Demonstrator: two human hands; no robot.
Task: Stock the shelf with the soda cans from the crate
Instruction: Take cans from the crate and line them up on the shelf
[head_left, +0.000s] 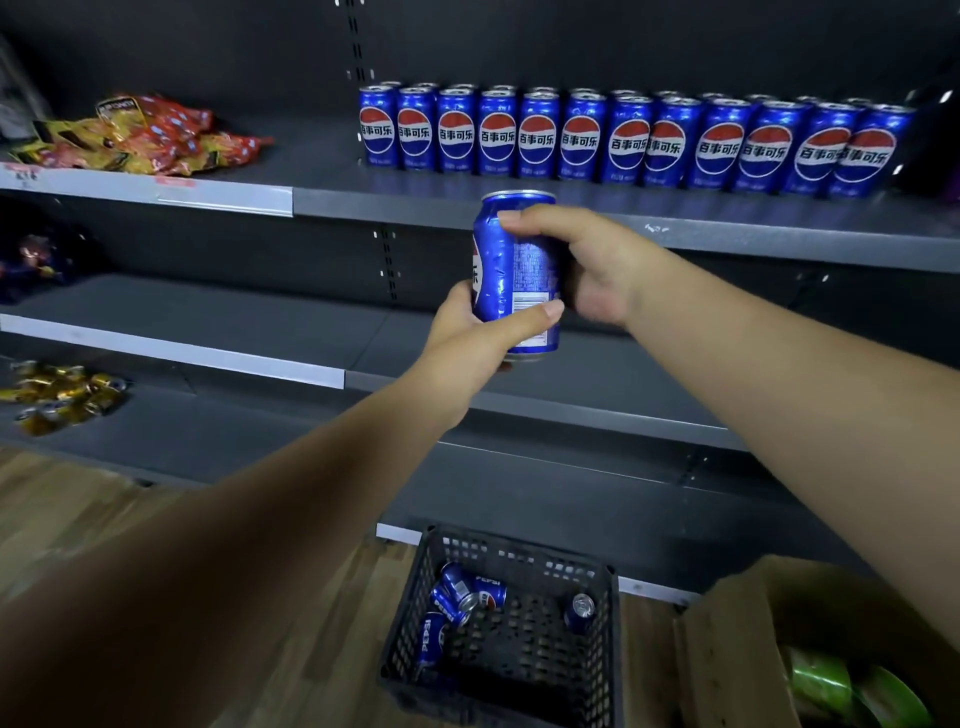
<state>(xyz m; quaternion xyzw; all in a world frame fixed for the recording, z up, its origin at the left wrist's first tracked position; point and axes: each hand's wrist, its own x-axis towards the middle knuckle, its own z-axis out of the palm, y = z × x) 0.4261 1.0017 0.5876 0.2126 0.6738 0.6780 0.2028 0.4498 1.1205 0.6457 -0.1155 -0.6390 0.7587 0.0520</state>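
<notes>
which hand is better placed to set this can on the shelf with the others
Probably the right hand: it grips the can near its top, close to the shelf edge. The left hand wraps the lower part, which must land there.

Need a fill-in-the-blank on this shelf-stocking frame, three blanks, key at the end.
The left hand and right hand grip one can, its top facing ___. The row of cans stands on the shelf to the ___ of the snack bags. The crate holding the loose cans is coloured ___.
Missing: up; right; black.
</notes>
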